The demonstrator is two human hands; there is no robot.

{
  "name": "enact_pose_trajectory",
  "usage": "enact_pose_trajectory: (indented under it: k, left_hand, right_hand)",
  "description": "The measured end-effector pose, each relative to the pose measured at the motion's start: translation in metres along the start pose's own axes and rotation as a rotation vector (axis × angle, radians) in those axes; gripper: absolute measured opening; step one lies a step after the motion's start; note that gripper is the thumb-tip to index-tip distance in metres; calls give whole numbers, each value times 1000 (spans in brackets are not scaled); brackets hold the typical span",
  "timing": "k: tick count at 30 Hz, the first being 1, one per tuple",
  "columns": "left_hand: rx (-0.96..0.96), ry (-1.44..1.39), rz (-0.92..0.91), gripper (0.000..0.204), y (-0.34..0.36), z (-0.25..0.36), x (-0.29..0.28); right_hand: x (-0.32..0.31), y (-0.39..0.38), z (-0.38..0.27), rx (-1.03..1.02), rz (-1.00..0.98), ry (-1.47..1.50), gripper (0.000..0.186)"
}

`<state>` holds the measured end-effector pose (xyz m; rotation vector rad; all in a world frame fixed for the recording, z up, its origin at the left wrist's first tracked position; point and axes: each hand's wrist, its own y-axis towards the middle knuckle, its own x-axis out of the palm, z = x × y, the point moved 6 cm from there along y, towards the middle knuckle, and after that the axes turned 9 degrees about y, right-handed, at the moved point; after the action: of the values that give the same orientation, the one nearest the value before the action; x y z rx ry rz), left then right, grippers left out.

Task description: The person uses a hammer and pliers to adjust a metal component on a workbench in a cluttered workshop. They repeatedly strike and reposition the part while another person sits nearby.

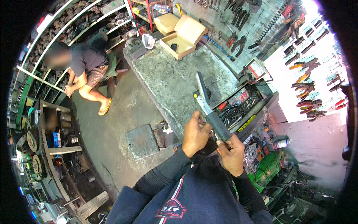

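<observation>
A long tool (217,125) with a dark grey sleeve-like grip and a pale metal bar slants in front of me, over the near edge of the workbench (160,80). Its exact kind is hard to tell. My right hand (232,154) is closed round the lower end of the grip, thumb along it. My left hand (195,135) is closed at the side of the tool where grip and metal meet, fingers bent against it. A small dark part with a yellow patch lies by the metal bar on the bench. Some fingertips are hidden.
An open drawer (257,115) of sockets and wrenches is at the bench's right. An open cardboard box (182,41) stands at the back. Pliers (307,69) hang on the right wall. A stool (142,141) stands on the floor; a person (87,61) sits at the left.
</observation>
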<state>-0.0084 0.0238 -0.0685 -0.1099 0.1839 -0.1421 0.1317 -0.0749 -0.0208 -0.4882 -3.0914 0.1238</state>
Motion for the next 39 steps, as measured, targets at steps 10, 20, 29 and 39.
enact_pose_trajectory:
  k: [10,20,29,39]
  left_hand:
    - [12,159,-3,18,-3,11,-6]
    - [-51,-41,-72,15,1,5,-5]
    - [-83,-55,-28,22,-12,13,-14]
    - [-89,-11,-114,19,-10,-21,-16]
  right_hand:
    - [1,1,2,-106,28,-316,12]
    - [4,-3,0,-66,35,-274,11]
    - [14,-12,0,60,48,-257,18]
    - [9,-14,0,92,-2,-239,22]
